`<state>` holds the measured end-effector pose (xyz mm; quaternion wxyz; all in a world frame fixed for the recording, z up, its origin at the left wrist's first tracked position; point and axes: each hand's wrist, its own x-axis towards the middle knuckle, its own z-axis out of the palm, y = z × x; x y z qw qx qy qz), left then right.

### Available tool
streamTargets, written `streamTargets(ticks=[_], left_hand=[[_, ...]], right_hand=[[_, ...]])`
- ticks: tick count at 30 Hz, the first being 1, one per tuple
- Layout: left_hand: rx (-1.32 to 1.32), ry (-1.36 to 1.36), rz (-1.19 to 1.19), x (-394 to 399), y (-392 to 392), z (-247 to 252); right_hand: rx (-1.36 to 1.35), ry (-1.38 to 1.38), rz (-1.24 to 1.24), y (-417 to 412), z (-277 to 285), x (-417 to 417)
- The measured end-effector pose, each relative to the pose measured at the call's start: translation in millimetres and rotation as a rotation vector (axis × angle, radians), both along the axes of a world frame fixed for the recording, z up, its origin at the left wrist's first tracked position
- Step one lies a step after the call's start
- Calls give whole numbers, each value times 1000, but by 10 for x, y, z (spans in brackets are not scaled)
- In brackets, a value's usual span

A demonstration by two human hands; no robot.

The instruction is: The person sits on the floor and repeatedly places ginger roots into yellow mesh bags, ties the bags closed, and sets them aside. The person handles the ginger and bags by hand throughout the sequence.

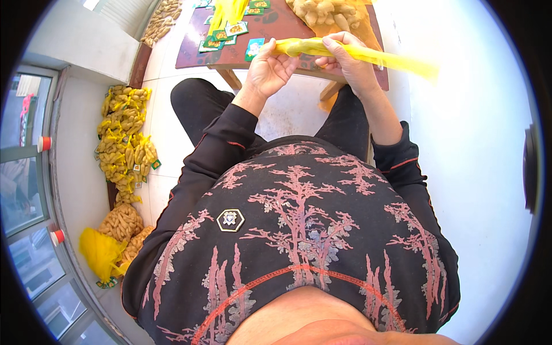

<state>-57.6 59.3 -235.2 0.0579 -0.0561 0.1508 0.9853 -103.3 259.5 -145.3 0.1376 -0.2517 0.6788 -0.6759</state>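
A narrow yellow mesh bag [364, 52] stretches sideways between my two hands, above the front edge of the table. My left hand [271, 71] pinches its left end between thumb and fingers, with the palm turned up. Beside those fingertips is a blue-green printed label card [254, 48]; whether it is joined to this bag is hard to tell. My right hand [351, 62] grips the bag farther along, and the loose end trails off to the right. A lump shows in the mesh between the hands, but what makes it is unclear.
On the red-brown table [189, 54] lie more yellow mesh bags [226, 17] with label cards [236, 28]. Ginger roots [327, 13] rest on an orange mesh sack [371, 30]. Filled yellow bags [125, 125] line the wall at left, near a loose yellow mesh bundle [99, 254].
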Motion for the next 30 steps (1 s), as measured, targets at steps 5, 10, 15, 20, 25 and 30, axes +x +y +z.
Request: streamTargets(ticks=[5,10,15,20,25,30], left_hand=[[-128,-23,20,-3,8,-50],[-161,-31,25,102,68,30],[-204,-13,-13,94,-82,-50],[-92,39,-140,68,17,-156],[-95,33,-110,133,73,-61],[12,57,-23,141,95,-115]], right_hand=[[-136,-137,-102,4,-174,87],[-134,-68,-91,5,-276,127],[-17,47,-82,122,-206,96],[52,272,-128,-6,-299,110],[258,441,-174,-29,-153,146],[-23,141,12,-103,-190,227]])
